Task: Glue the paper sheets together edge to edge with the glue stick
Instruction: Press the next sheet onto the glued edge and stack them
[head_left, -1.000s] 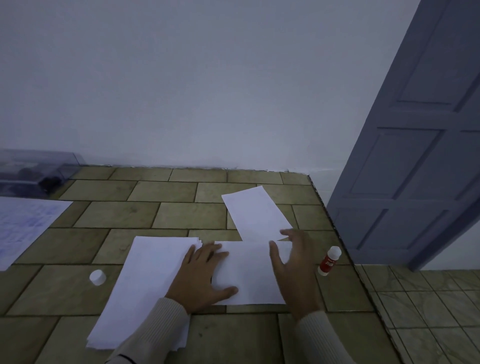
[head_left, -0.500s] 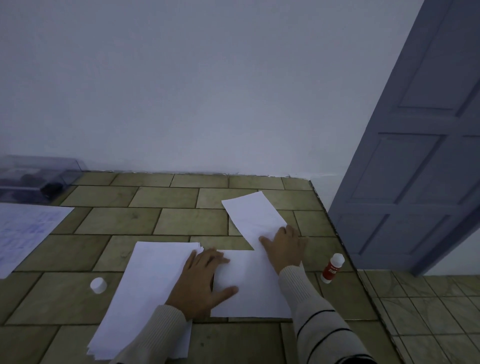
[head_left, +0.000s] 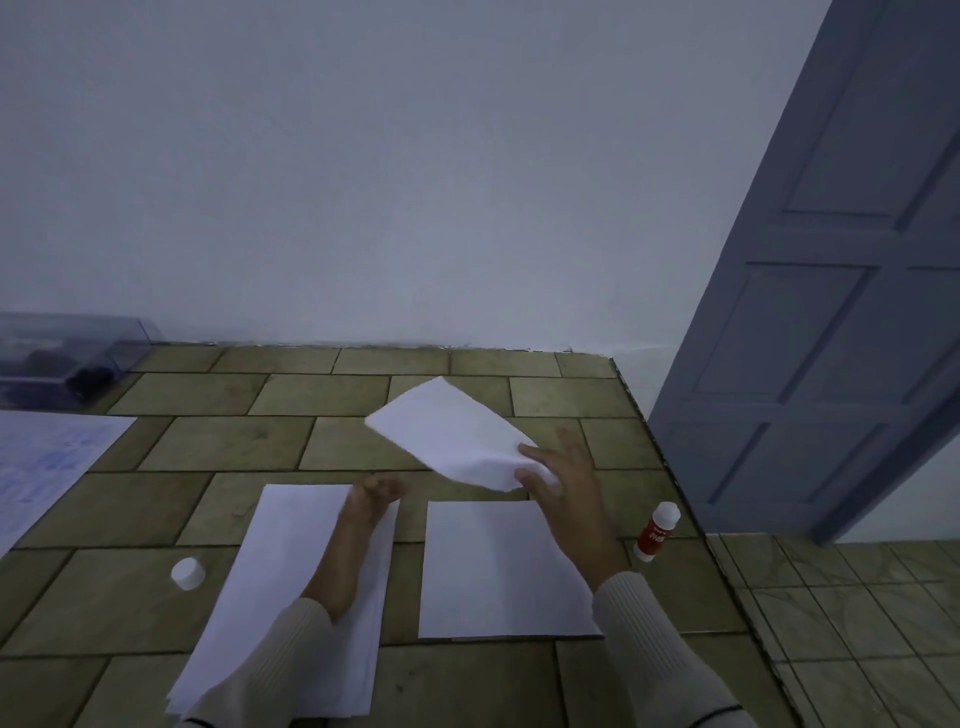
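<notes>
The right hand (head_left: 553, 470) grips one paper sheet (head_left: 447, 431) by its near right corner, thumb on top, and holds it off the table (head_left: 234, 441). That sheet hangs tilted in the air. Its long axis runs from the hand out to the far left, and its far corner points at the wall. Just below and nearer to the person a second sheet (head_left: 498, 566) lies flat, apart from the held one and square to the table's front. To its left is a stack of paper (head_left: 291, 597) with the left hand (head_left: 371, 501) resting on its far end. That hand is too blurred for me to tell whether the fingers are curled or flat.

The glue stick (head_left: 657, 530) stands to the right of the flat sheet, leaning a little, near the table's edge. A small white cap (head_left: 188, 573) sits well apart, left of the stack.

I'd worry about three things. A sheet held by one corner can droop and crease. It could also land skewed, leaving the seam crooked or gapped. And the right sleeve could knock the glue stick off the edge when the hand comes back.
</notes>
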